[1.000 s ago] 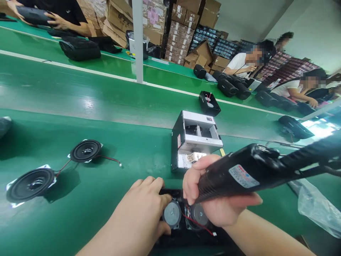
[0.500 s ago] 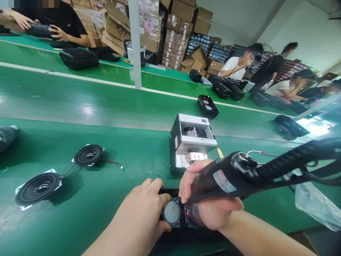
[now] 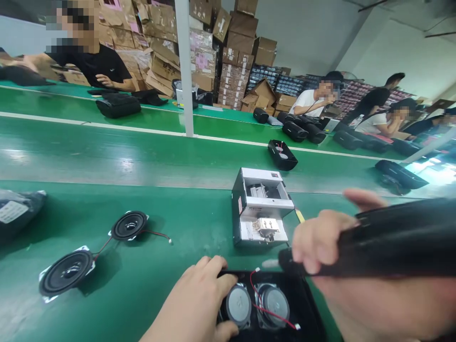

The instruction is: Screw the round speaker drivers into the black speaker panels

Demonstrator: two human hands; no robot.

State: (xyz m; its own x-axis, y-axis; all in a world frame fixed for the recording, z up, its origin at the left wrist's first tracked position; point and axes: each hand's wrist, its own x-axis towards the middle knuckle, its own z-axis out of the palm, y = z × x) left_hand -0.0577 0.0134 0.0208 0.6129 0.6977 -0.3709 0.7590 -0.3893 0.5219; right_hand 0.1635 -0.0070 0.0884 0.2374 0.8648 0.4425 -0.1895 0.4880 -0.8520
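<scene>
Gripping a black power tool (image 3: 399, 242), the right hand (image 3: 322, 240) is to the right of the silver machine (image 3: 263, 205) and nearer the viewer, its fingers wrapped around the handle. The tool's blurred, pale tip points leftward, just below the machine's front edge as seen here. On the near side of the machine, an open black case (image 3: 306, 308) lies on the green surface (image 3: 192, 228), holding two round grey-backed drivers (image 3: 277, 305) with red wires ending in white connectors (image 3: 298, 327). The left hand (image 3: 197, 294), nearer than the machine and left of it, lies over the case's left end, thumb and fingers parted around the edge of one driver; I cannot tell how firmly it grips. Left of the machine, two wired loose speakers (image 3: 69, 273) lie cone-up, with a dark wrapped bundle (image 3: 21, 213) farther out. Beyond the machine sits another black housing (image 3: 285, 161), and across the line a person in a black shirt (image 3: 107, 66) is at work.
</scene>
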